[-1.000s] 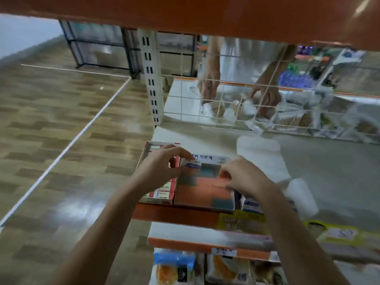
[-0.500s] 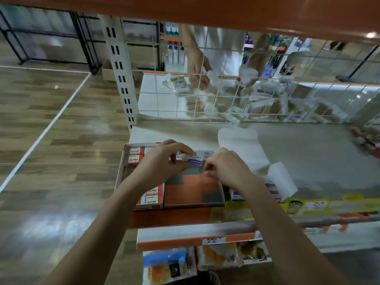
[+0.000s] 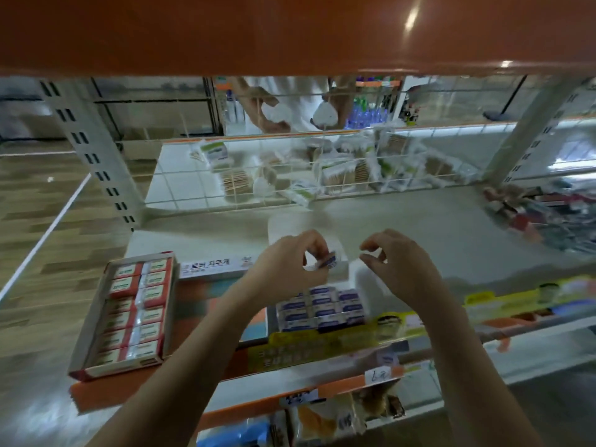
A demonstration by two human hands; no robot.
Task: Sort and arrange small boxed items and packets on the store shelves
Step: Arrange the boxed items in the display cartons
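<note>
My left hand (image 3: pixel 287 269) pinches a small blue-and-white boxed eraser (image 3: pixel 328 262) above the grey shelf (image 3: pixel 435 233). Just to its right, my right hand (image 3: pixel 400 269) hovers with fingers loosely curled and nothing in them. Below both hands sits an open display box of blue-and-white erasers (image 3: pixel 322 308) with its white lid flap up. Left of it lies an orange and teal display box with a white labelled flap (image 3: pixel 209 267). At the shelf's left end stands an open tray of red-and-white small boxes (image 3: pixel 132 312).
An orange shelf (image 3: pixel 290 30) hangs low overhead. A white wire grid (image 3: pixel 290 175) backs the shelf, with packets of cotton swabs and another person's hands behind it. Coloured packets (image 3: pixel 548 217) lie at the far right. Snack bags (image 3: pixel 322 421) fill the shelf below.
Both hands have lifted off the orange and teal box and shifted right over the blue eraser box. My left hand keeps the small eraser; my right hand has drawn apart from it.
</note>
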